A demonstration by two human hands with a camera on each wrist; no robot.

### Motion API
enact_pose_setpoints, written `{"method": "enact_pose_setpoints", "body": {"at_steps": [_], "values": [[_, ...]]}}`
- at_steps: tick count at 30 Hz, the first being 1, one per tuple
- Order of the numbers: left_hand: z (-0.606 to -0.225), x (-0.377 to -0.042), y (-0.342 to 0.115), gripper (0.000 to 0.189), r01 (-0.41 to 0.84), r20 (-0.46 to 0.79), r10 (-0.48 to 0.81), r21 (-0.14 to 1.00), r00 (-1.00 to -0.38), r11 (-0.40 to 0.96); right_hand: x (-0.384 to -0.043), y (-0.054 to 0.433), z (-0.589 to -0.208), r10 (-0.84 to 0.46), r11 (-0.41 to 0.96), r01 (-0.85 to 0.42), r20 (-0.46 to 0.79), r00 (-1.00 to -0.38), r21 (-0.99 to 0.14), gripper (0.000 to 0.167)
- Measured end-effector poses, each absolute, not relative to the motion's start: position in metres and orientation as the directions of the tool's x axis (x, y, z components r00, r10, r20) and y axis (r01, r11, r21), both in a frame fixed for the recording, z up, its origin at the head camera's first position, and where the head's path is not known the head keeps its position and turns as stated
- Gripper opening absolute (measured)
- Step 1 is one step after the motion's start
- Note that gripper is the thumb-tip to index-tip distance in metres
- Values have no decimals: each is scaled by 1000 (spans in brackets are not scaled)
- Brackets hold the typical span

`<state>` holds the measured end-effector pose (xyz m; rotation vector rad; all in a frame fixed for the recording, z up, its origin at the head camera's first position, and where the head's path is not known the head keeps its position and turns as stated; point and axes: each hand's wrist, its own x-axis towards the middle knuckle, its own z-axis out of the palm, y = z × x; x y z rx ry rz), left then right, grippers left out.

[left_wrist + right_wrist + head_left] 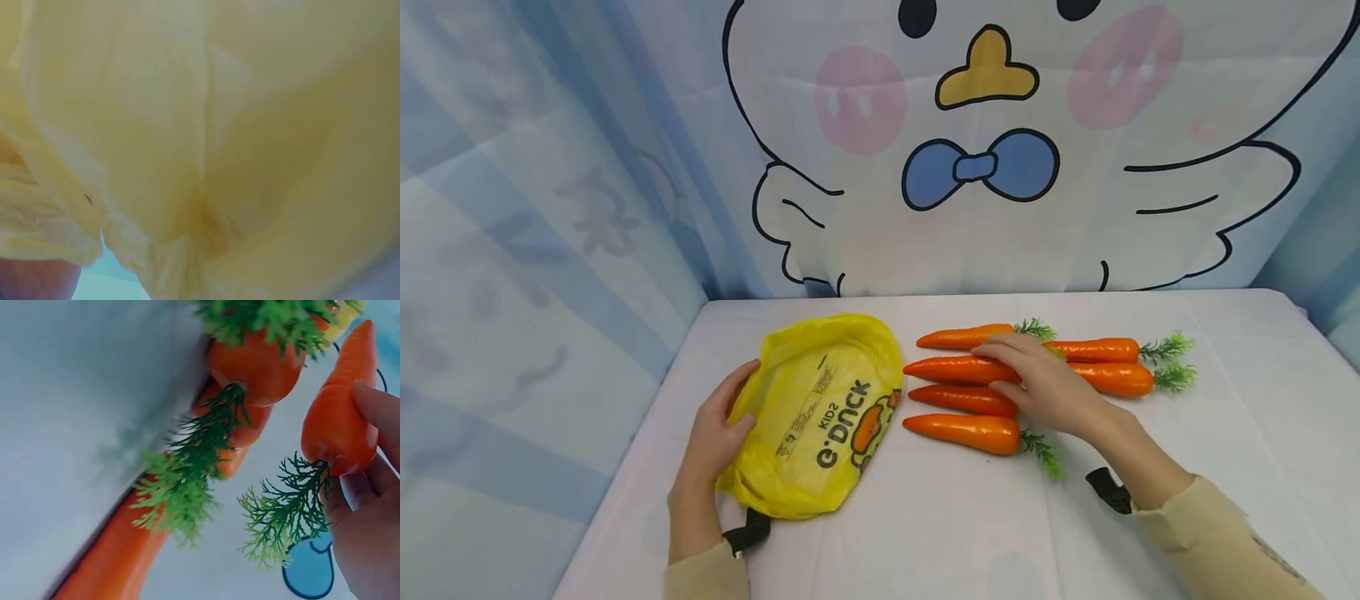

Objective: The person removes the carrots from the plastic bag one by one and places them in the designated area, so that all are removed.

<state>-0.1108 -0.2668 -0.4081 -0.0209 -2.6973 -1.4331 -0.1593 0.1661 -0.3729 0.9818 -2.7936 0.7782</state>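
Note:
A yellow plastic bag (801, 408) with a G.Duck print lies at the left of the white table. My left hand (709, 442) holds its left edge, thumb on the upper face. Yellow film fills most of the left wrist view, and only a bit of skin shows at the lower left. My right hand (1048, 379) grips an orange toy carrot (951, 369) between thumb and fingers. In the right wrist view this carrot (342, 406), with its green leafy top, stands apart from the others. More carrots (962, 432) lie around it, tips pointing left.
Two carrots (1108, 379) lie farther right, beyond my right wrist, and another carrot (964, 337) is at the back. A cartoon-printed backdrop (977, 233) rises behind the table. Patterned cloth (550, 333) hangs on the left. Black straps (1108, 490) are around the wrists.

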Motion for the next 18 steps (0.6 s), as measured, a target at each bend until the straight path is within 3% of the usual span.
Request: {"method": "enact_pose_setpoints", "body": {"at_steps": [18], "values": [[-413, -111, -268, 73, 99, 125, -11, 833, -992, 544, -147, 212, -377, -525, 663, -636, 361, -771, -394, 51]]}}
